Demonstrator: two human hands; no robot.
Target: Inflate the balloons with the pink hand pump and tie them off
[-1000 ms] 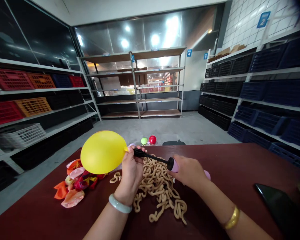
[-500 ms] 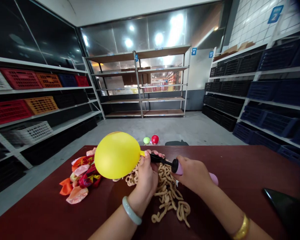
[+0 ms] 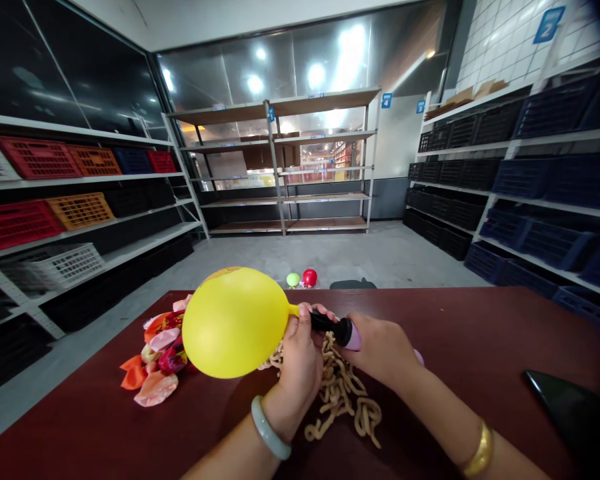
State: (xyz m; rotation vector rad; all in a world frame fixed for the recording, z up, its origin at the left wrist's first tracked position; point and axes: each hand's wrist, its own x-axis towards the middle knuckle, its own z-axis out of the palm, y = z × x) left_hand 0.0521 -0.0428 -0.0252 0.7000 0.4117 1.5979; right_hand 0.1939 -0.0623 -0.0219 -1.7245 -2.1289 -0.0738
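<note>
A partly inflated yellow balloon [image 3: 236, 323] sits over the nozzle of a hand pump [image 3: 326, 323]. My left hand [image 3: 300, 353] is closed around the balloon's neck and the black front end of the pump. Wrapped round the pump's pale purple part is my right hand [image 3: 383, 350], close behind the left. Beneath both hands lies a heap of beige, rope-like strands [image 3: 343, 393], partly covered by them. Left of the yellow balloon is a pile of uninflated balloons [image 3: 157, 360] in orange, pink and red.
The dark red table [image 3: 480, 347] carries a dark, flat object [image 3: 560, 407] at its right edge. Beyond it, a green balloon [image 3: 293, 280] and a red balloon [image 3: 309, 277] rest on the floor. Shelves with crates [image 3: 80, 210] stand left and right.
The yellow balloon has grown larger. My right hand has pushed the purple part toward my left hand, so the pump's rod no longer shows between its two parts.
</note>
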